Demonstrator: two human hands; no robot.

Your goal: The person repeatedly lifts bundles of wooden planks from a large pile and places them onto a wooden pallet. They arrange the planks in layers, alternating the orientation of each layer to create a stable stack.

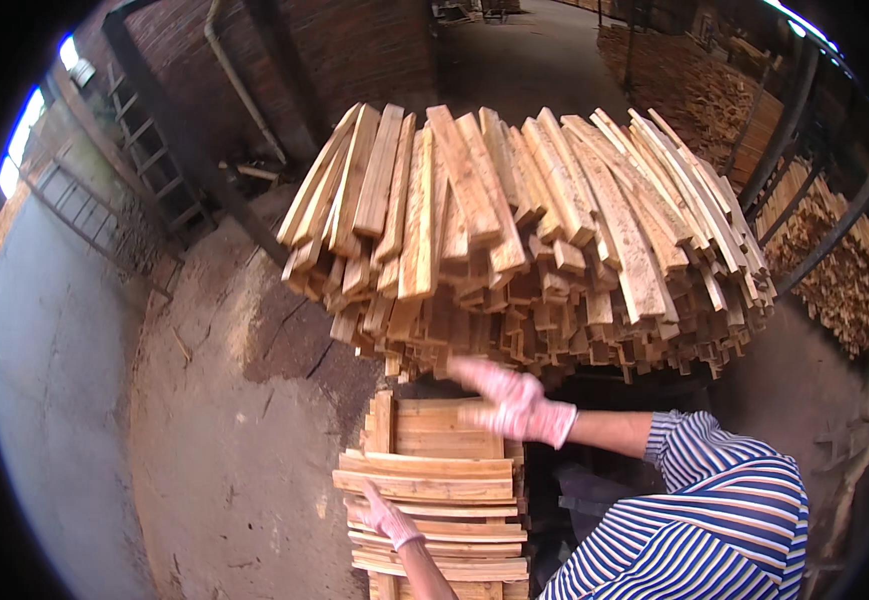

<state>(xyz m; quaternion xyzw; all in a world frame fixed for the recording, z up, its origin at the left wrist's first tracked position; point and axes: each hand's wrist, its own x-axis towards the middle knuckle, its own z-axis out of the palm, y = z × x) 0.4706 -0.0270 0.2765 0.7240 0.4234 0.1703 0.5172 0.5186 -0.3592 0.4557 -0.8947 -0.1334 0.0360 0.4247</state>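
Note:
My left hand (391, 520), in a pale pink work glove, lies on the left part of a stack of wooden slats (434, 488), its fingers stretched across them. The slats run crosswise in rows over more boards, with an upright strip (384, 425) at the upper left of the stack. My right hand (519, 402), gloved alike and blurred by motion, hovers over the stack's far right end. Its fingers and thumb are apart, and I see nothing held in it. Just beyond it rises a big heap of loose wooden strips (494, 230), their cut ends toward me.
A grey wall panel (59, 380) stands at the left beside the dusty floor (224, 450). Dark metal posts and a ladder (149, 140) are at the far left. More wood piles (829, 260) lie behind metal bars (839, 225) at the right. A brick wall (354, 50) stands behind.

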